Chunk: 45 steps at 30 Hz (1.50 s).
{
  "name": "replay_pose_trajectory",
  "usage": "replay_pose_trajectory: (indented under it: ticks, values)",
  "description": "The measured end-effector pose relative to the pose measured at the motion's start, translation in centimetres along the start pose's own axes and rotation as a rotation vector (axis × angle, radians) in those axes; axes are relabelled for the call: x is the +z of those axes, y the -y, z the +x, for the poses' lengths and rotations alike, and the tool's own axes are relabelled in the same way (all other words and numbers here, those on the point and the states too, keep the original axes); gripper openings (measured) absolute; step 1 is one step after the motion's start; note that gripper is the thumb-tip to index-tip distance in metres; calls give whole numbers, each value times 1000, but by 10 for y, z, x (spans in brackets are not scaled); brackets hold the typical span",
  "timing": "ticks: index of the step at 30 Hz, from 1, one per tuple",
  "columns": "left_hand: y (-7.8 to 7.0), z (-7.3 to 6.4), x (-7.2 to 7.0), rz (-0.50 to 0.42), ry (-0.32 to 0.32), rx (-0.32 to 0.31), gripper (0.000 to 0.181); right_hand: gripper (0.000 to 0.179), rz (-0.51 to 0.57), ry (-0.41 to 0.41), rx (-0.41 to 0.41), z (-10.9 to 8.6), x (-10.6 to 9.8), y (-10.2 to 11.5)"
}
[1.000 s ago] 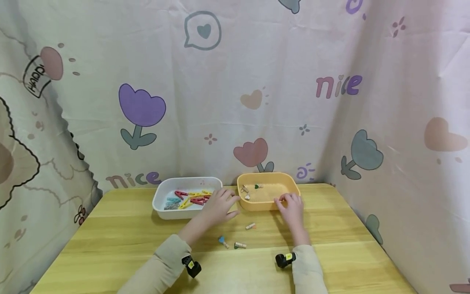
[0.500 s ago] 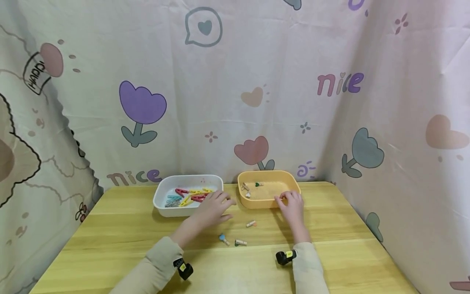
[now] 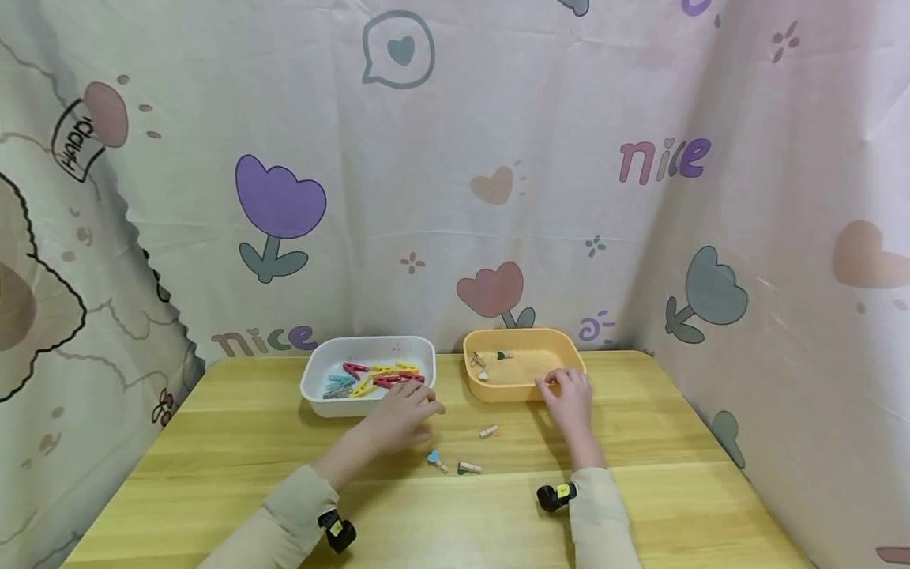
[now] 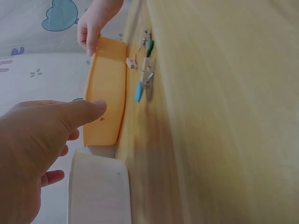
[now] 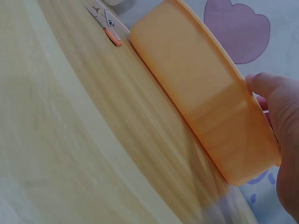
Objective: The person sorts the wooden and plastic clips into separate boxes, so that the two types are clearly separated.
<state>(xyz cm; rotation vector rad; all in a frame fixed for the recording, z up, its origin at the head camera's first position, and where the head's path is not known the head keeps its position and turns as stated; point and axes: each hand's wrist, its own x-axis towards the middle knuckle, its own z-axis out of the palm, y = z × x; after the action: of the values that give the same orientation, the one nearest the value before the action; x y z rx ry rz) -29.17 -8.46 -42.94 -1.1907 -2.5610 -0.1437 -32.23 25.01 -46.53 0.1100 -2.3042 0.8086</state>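
Observation:
My left hand (image 3: pixel 400 412) hovers over the table in front of the white tub (image 3: pixel 334 408). Its fingers are loosely bent and nothing is between them. In the left wrist view its thumb stands apart from the fingers. My right hand (image 3: pixel 571 399) holds the front rim of the orange-yellow tub (image 3: pixel 508 393), thumb outside and fingers over the inner side, as the right wrist view shows. Three small wooden clothespins lie on the table: one with a blue heart (image 3: pixel 437 461), one with a green piece (image 3: pixel 469 468), one with an orange piece (image 3: pixel 489 431).
Inside the white tub lie several red, yellow, teal and grey plastic clothespins (image 3: pixel 364 387). A few small wooden clothespins (image 3: pixel 479 360) sit at the left end of the orange-yellow tub. A printed curtain (image 3: pixel 398 197) hangs behind and beside the wooden table (image 3: pixel 284 458).
My left hand has drawn back from beside the orange-yellow tub, moving left and toward me. The right hand stays on the tub's rim. The view shifts slightly.

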Motion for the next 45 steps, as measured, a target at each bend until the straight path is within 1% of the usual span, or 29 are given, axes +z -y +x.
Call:
replay_pose_trajectory:
  ticks: [5, 9, 12, 16, 19, 24, 30, 40, 45]
  values:
    - [-2, -9, 3, 18, 14, 45, 31, 23, -13, 13, 10, -3, 1, -2]
    - [-8, -12, 2, 35, 63, 70, 28, 22, 7, 9, 16, -3, 1, -1]
    - [-11, -14, 3, 40, 62, 105, 27, 22, 14, 4, 14, -1, 1, -1]
    - [-10, -17, 10, 47, 54, 137, 22, 22, 9, -19, -8, -1, 3, -2]
    - [-9, -18, 13, 36, 70, 141, 20, 23, 14, -29, -17, -1, 4, -2]
    - [-12, -18, 13, 16, 93, 147, 19, 22, 10, -19, -6, -1, 3, -2]
    - [-15, -16, 13, 23, 116, 143, 16, 23, -3, 1, 2, -2, 0, 0]
    - [-14, -13, 14, 26, 92, 157, 16, 22, 2, 18, 23, -1, 0, 0]
    - [-13, -9, 9, 30, 102, 139, 17, 22, -3, 41, 39, 0, 0, 1]
